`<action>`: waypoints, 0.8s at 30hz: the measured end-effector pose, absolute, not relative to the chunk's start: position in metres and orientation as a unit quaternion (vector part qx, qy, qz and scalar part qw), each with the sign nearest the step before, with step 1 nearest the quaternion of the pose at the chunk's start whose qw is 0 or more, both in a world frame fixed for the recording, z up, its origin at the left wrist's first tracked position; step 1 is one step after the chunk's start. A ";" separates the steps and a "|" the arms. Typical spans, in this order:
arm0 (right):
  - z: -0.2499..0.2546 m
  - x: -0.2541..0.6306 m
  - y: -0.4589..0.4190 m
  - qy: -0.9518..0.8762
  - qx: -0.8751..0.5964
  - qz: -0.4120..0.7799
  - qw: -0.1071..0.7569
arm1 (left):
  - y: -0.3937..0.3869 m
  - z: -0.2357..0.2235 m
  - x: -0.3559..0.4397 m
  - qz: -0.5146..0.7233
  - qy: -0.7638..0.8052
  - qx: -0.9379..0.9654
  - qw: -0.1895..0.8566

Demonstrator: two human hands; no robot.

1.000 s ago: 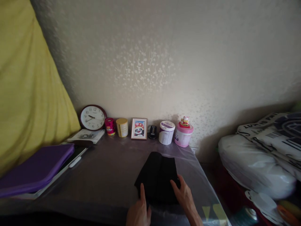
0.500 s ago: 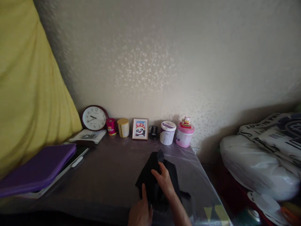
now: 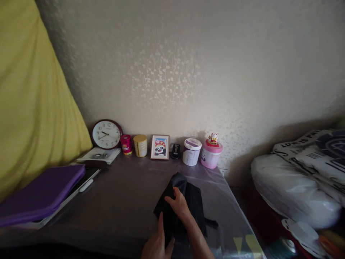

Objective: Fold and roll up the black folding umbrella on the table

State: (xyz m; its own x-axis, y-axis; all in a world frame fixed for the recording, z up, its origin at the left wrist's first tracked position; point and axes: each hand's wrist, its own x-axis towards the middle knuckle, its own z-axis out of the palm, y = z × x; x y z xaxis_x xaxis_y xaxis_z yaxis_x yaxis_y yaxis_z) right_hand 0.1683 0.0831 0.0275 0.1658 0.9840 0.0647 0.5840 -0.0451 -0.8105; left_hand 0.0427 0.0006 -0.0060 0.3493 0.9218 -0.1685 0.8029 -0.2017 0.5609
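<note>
A black folded cloth (image 3: 192,201) lies on the dark table (image 3: 126,194) near its front right. My right hand (image 3: 178,205) rests on the cloth's left half, fingers bent and pressing on a fold. At the bottom edge my left hand (image 3: 156,244) lies against the cloth's near left corner, its index finger stretched forward along the edge. Whether the right fingers pinch the fabric is hard to see.
Along the wall stand a clock (image 3: 106,134), a red tin (image 3: 125,144), a yellow tin (image 3: 140,145), a panda picture frame (image 3: 160,147), a white tub (image 3: 191,151) and a pink jar (image 3: 210,153). A purple case (image 3: 40,194) lies left. Bundled bags (image 3: 293,194) sit right.
My right hand moved from the cloth's right edge over to its left half, bringing a layer of fabric across. My left hand slid slightly back toward me.
</note>
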 end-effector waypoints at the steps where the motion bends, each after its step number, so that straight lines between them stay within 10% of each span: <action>1: 0.029 0.168 0.082 -0.584 -0.671 0.283 0.358 | 0.000 -0.011 0.039 0.121 0.553 0.777 0.275; 16: 0.051 0.157 0.062 -0.760 -0.570 0.221 0.220 | 0.004 0.025 0.054 0.019 0.586 0.780 0.217; 24: 0.042 0.165 0.046 -0.782 -0.496 0.167 0.338 | 0.006 0.023 0.055 0.015 0.585 0.770 0.255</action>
State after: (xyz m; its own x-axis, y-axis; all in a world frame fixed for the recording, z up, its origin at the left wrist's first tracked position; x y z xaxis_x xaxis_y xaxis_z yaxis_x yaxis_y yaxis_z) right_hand 0.1649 0.0457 0.0417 -0.2795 0.8890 0.3628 0.6627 0.4520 -0.5971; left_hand 0.0548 0.0062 0.0235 0.3143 0.9086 -0.2752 0.8933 -0.1849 0.4096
